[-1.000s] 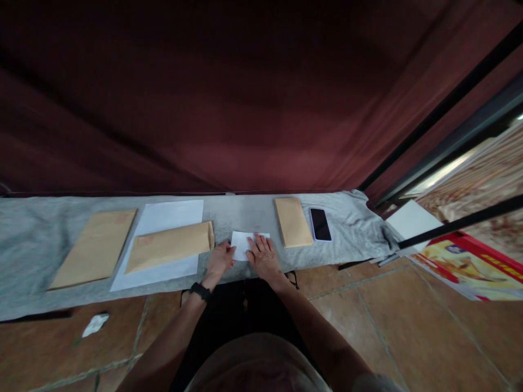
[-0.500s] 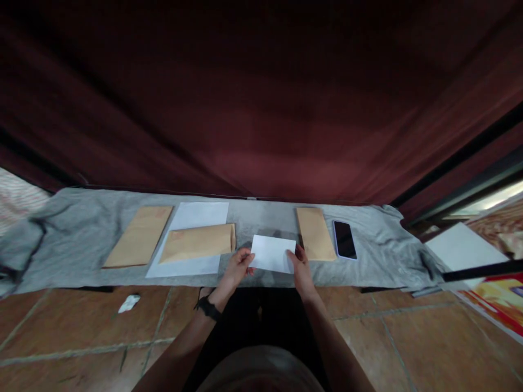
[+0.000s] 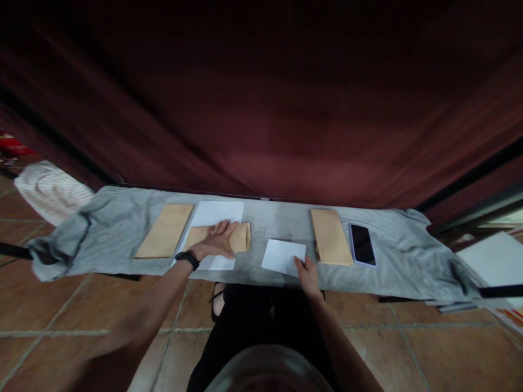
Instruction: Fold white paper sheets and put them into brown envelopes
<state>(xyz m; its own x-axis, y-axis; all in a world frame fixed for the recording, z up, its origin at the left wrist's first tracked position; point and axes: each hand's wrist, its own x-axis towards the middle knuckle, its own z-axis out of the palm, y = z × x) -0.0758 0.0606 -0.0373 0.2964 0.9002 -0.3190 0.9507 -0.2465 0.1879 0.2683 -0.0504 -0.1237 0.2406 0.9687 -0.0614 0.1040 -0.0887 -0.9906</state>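
Note:
My right hand (image 3: 308,276) pinches the lower right edge of a small white sheet of paper (image 3: 281,256), thumb on top. The paper lies low over the grey cloth, near its front edge. My left hand (image 3: 216,242) is spread over a brown paper envelope (image 3: 242,238), covering its middle. That envelope lies across a larger white sheet (image 3: 220,211). Whether the left palm presses on the envelope or hovers just above it, I cannot tell.
Grey cloth (image 3: 269,218) covers the narrow table. Another brown envelope (image 3: 165,231) lies on the left, a third envelope (image 3: 332,237) right of my right hand, beside a phone (image 3: 363,245). A dark red curtain (image 3: 278,136) hangs behind.
My left hand has let go of the small white paper and moved left onto the middle envelope. My right hand still holds the paper. The whole view has shifted left.

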